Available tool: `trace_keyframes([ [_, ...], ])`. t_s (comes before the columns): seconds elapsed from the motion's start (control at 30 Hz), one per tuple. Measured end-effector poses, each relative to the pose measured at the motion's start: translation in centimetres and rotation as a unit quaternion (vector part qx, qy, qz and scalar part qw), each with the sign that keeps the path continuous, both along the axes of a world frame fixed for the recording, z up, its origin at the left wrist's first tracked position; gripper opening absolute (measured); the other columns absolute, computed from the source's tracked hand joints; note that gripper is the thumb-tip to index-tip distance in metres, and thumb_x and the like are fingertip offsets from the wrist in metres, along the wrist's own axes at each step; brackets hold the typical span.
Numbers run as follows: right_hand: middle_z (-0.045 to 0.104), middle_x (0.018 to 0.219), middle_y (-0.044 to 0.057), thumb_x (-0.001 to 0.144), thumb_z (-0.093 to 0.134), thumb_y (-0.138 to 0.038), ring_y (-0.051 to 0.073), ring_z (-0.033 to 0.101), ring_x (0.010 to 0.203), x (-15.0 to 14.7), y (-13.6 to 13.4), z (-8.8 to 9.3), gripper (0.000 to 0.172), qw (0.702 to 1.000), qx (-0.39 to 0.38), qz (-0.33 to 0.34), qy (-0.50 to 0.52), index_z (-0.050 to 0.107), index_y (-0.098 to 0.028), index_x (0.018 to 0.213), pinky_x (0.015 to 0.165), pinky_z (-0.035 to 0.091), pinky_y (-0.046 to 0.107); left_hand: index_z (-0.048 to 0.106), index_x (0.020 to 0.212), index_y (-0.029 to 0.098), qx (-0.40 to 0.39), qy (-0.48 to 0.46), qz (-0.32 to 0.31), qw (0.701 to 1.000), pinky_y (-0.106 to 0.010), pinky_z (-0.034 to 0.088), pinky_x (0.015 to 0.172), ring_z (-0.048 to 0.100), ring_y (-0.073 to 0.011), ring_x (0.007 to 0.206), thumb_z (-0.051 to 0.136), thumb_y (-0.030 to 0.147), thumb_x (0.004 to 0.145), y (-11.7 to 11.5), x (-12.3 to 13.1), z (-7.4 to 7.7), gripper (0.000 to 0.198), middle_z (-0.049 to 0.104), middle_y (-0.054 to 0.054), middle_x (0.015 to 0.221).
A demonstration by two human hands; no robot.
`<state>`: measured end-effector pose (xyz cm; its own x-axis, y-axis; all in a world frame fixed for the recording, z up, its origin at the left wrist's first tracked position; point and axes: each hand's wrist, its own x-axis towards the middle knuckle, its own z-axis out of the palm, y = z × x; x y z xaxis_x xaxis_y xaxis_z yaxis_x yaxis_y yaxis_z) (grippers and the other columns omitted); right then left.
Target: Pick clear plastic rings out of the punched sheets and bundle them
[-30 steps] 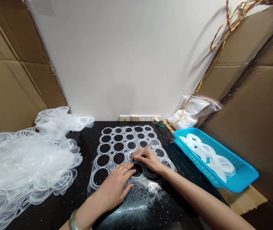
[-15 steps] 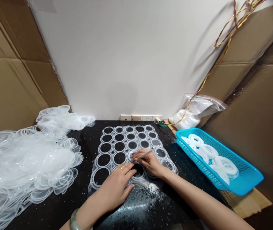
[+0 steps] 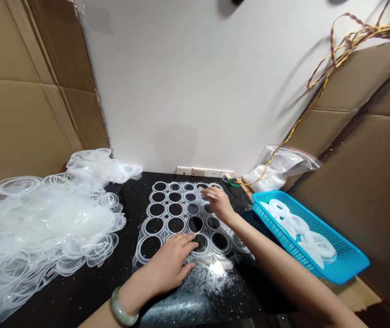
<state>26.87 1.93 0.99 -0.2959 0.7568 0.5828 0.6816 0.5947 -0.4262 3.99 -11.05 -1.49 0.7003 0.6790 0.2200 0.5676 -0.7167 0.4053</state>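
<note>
A translucent sheet of joined rings (image 3: 166, 210), set in rows, lies flat on the black speckled counter (image 3: 129, 246). My left hand (image 3: 170, 262) rests with fingers spread on its front edge, beside a ring hole. A jade-like bangle (image 3: 121, 307) circles that wrist. Over the back right of the sheet, my right hand (image 3: 220, 205) pinches a thin pale stick (image 3: 210, 195); its tip is too blurred to make out. White powder or fine crumbs (image 3: 218, 273) are scattered on the counter in front of the sheet.
A large pile of translucent ring sheets (image 3: 61, 223) covers the left side. To the right, a blue basket (image 3: 348, 269) holds several white rings (image 3: 318, 243). Behind it sit a zip bag (image 3: 285, 159), a twisted yellow-brown cable (image 3: 293, 114) and wall sockets (image 3: 198, 171).
My right hand, with the stick, has moved from the front of the sheet beside my left hand up toward its back rows. My left hand stays at the front. The view has shifted slightly.
</note>
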Motion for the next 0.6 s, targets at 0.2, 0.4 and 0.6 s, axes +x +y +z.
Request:
trace_keyframes([
  [0.2,0.075,0.095,0.011,0.088,0.058,-0.037,0.027,0.068,0.09,-0.5,1.4,-1.3,0.026,0.982,-0.12,0.039,0.144,0.076,-0.02,0.082,0.082,0.051,0.04,0.053,0.132,0.023,-0.009,-0.008,-0.012,1.0,-0.05,0.039,0.109,0.048,-0.0281,0.129,0.066,0.025,0.084,0.7,-0.2,0.5,0.05,0.052,-0.011,0.14],
  [0.4,0.075,0.094,0.012,0.079,0.067,-0.051,0.027,0.069,0.088,-1.4,-0.4,-4.7,0.039,0.923,-0.266,0.098,0.261,0.076,-0.014,0.088,0.083,0.051,0.041,0.059,0.124,0.019,0.025,-0.018,0.009,0.999,-0.045,0.042,0.107,0.051,-0.026,0.125,0.057,0.027,0.093,4.2,0.4,0.9,0.032,0.057,-0.011,0.133],
  [0.6,0.074,0.091,0.011,0.072,0.074,-0.054,0.024,0.068,0.09,-1.3,-0.6,-4.6,0.041,0.881,-0.298,0.142,0.34,0.076,-0.014,0.083,0.088,0.05,0.039,0.055,0.129,0.018,0.05,0.012,0.021,0.998,-0.049,0.041,0.108,0.049,-0.028,0.129,0.055,0.026,0.094,6.0,1.2,-0.2,0.036,0.054,-0.013,0.137],
])
